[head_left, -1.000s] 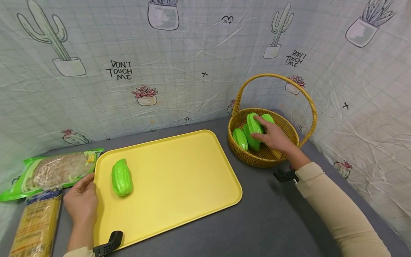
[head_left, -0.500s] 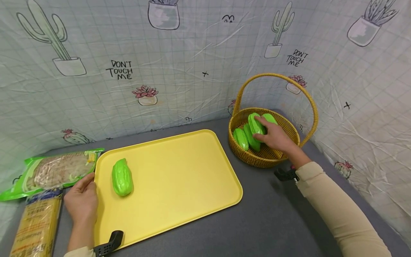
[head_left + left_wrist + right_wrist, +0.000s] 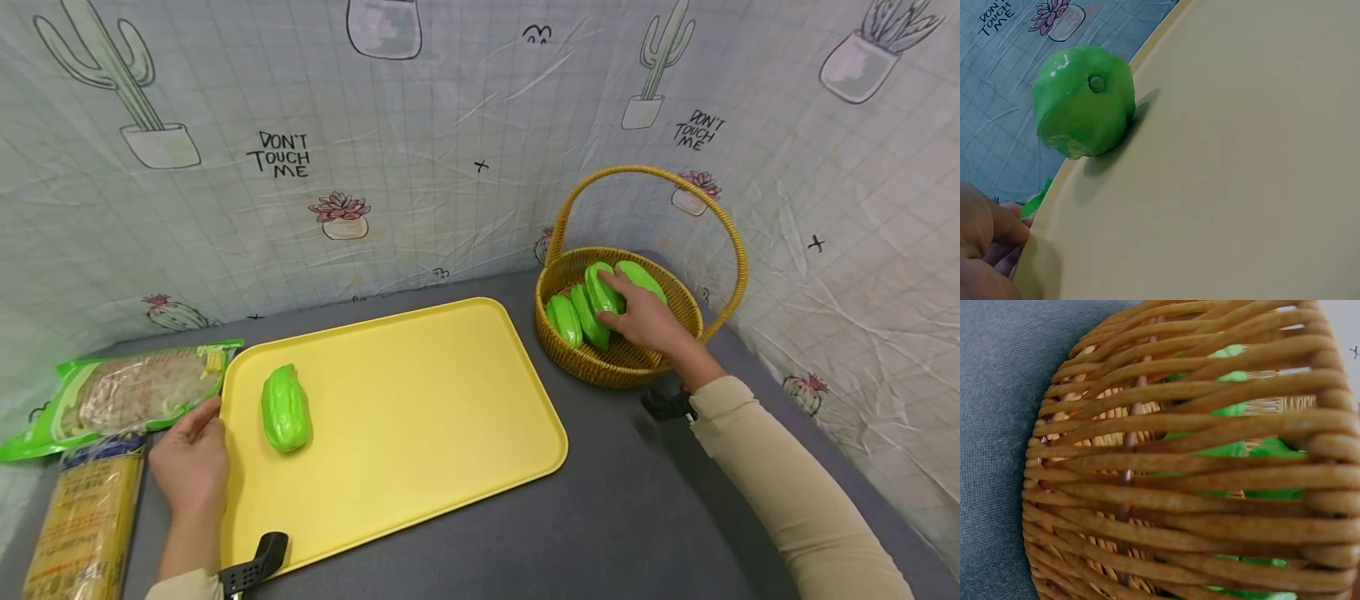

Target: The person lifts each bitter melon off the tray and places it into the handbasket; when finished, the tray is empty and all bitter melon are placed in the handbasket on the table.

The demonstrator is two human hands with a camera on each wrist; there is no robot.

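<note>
Two packets lie at the far left of the grey table: a green-edged bag and, nearer the person, a yellow noodle pack. Just right of them the left hand rests with relaxed, nearly straight fingers against the left rim of the yellow tray, gripping nothing, apparently steadying it. One green gourd lies on the tray near that rim, touching the tray floor. Well to the right stands the wicker basket, with several more green gourds inside. The right hand reaches into it, fingers curled over the upright gourd in the middle; whether the thumb closes beneath cannot be told. It looks like the pick-up stage of moving gourds from basket to tray. Lifting it would call for a firm wrap around the smooth body and a rise clear of the handle.
</note>
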